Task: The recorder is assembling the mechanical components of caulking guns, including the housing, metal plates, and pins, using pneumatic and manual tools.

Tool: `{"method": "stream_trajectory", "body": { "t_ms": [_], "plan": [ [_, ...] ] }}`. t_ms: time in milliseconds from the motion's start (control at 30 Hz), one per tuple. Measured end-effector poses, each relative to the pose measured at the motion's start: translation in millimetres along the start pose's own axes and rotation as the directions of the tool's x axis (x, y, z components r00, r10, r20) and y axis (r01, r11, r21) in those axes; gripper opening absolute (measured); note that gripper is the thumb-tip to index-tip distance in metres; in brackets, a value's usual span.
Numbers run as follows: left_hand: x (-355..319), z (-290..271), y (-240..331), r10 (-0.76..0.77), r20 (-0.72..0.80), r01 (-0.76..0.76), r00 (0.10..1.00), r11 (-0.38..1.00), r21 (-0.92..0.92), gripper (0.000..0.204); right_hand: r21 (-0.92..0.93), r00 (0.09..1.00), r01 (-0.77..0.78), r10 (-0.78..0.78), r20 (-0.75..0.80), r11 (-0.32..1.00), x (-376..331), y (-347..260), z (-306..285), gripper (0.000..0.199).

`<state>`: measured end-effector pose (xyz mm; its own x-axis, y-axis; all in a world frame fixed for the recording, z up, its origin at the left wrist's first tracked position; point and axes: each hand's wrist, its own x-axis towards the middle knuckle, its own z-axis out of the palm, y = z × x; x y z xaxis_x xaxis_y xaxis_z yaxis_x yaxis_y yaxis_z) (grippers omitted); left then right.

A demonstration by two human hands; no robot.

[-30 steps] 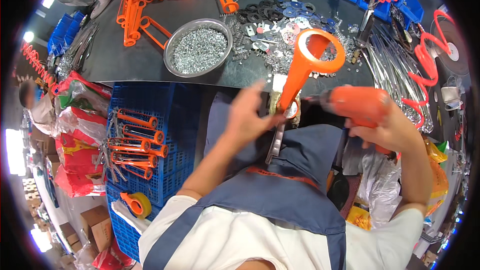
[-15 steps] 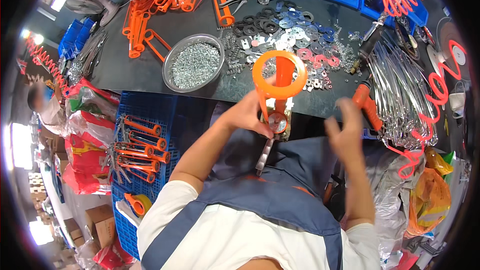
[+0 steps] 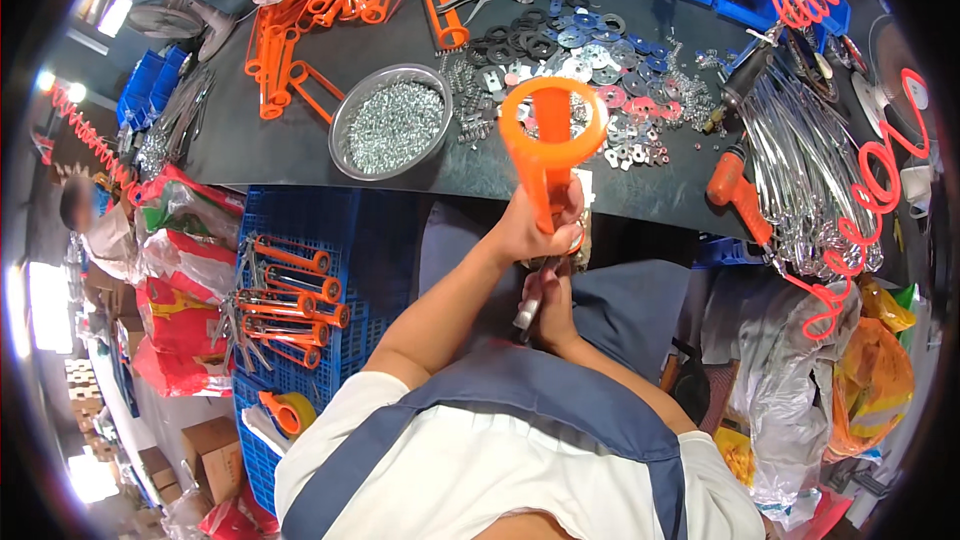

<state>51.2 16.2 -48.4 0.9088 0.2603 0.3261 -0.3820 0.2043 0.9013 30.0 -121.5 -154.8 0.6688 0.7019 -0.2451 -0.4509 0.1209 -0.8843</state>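
From the head view I see my left hand (image 3: 535,230) clamped around the stem of the orange frame (image 3: 550,135), fingers wrapped tight, held near the table (image 3: 280,155) edge. Its long axis stands upright, ring end pointing far. My right hand (image 3: 550,300), just below, pinches the metal trigger (image 3: 528,308).

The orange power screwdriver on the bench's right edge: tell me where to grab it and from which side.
Take the orange power screwdriver by its orange pistol grip, which lies free at the near edge of the black bench. Come in from the near right side, probably with the right hand, now down at the metal piece below the orange frame. Its dark nose points away toward the washers, and metal rods crowd its far right.
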Motion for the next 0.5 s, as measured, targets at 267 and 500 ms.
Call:
{"method": "stream_trajectory", "body": {
  "t_ms": [267,500],
  "plan": [
    [-58.5,45.5,52.9,0.055,-0.153,-0.103,0.987,0.940,-0.326,0.035,-0.712,0.826,0.543,-0.434,0.360,0.445,-4.5,-72.5,-47.6,0.036],
    [-59.8,-32.3,182.6,0.552,-0.132,-0.544,0.823,0.702,-0.460,0.071,-0.458,0.661,0.619,-0.109,0.742,0.637,-26.6,-144.9,-38.6,0.019]
  ]
}}
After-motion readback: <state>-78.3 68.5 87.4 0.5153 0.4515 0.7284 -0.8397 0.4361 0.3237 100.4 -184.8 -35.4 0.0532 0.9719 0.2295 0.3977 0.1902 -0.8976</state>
